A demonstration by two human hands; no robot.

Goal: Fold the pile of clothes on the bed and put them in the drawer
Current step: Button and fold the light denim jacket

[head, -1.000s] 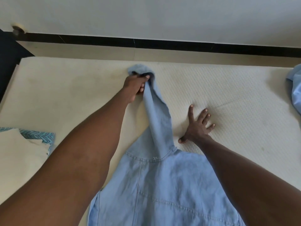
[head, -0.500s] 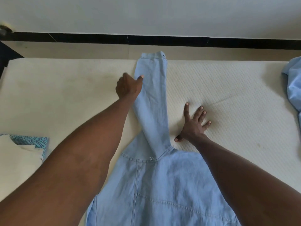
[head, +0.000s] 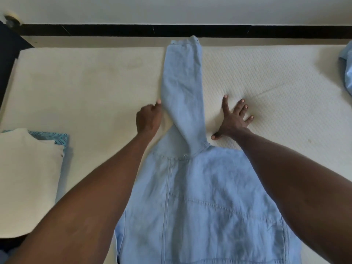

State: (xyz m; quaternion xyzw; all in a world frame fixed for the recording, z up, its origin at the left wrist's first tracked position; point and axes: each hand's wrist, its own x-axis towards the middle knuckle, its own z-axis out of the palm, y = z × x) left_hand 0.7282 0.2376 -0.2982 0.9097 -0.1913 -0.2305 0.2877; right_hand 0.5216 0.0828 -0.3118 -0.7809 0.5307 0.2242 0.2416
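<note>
A light blue denim shirt (head: 205, 206) lies flat on the cream mattress (head: 95, 82), body toward me. One sleeve (head: 182, 82) stretches straight away to the mattress's far edge. My left hand (head: 148, 119) sits curled just left of that sleeve, thumb tip at its edge. The back of the hand hides its fingers, so a pinch on the cloth cannot be made out. My right hand (head: 232, 119) presses flat on the mattress, fingers spread, just right of the sleeve's base, with the thumb near the shoulder seam.
A folded cream garment (head: 26, 178) lies on a blue patterned one (head: 55, 137) at the mattress's left. Another blue garment (head: 346, 67) shows at the right edge. Beyond the mattress run a strip of floor, a black skirting band (head: 171, 31) and a white wall.
My left hand carried the bunched sleeve cuff away, laid the sleeve out straight, then slid back toward me along its left edge. My right hand stayed pressed on the mattress.
</note>
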